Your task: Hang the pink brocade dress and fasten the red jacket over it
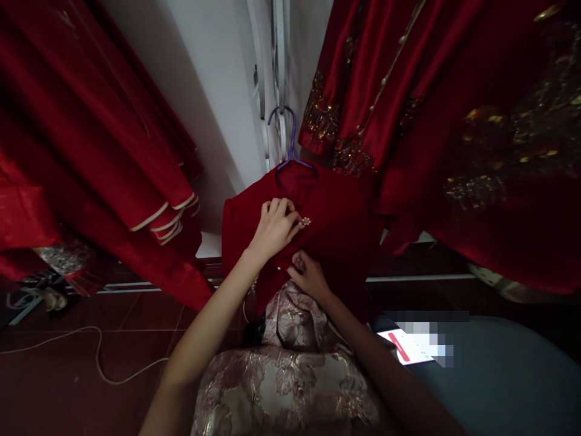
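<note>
A red collared-less garment [349, 224] hangs in front of me on a purple hanger [292, 136]. My left hand [278, 227] lies on its upper front with curled fingers, thumb and fingertips pinching the red cloth right beside a flower-shaped bead ornament [307, 221]. Lower down, my right hand [311, 277] is closed at the front of the same garment, its fingers bent inward around the cloth. Near its thumb sits a small pale bead [278, 267]. What lies inside the curled fingers is mostly hidden.
Red garments with pale trim [154, 218] hang at left, gold-embroidered ones [327, 115] at right. A metal rack [279, 60] carries the hanger. Shiny floral cloth [285, 387] covers my lap. At right, a lit phone [406, 346] rests on a grey-blue round surface [508, 375]. A cable [97, 348] crosses the floor.
</note>
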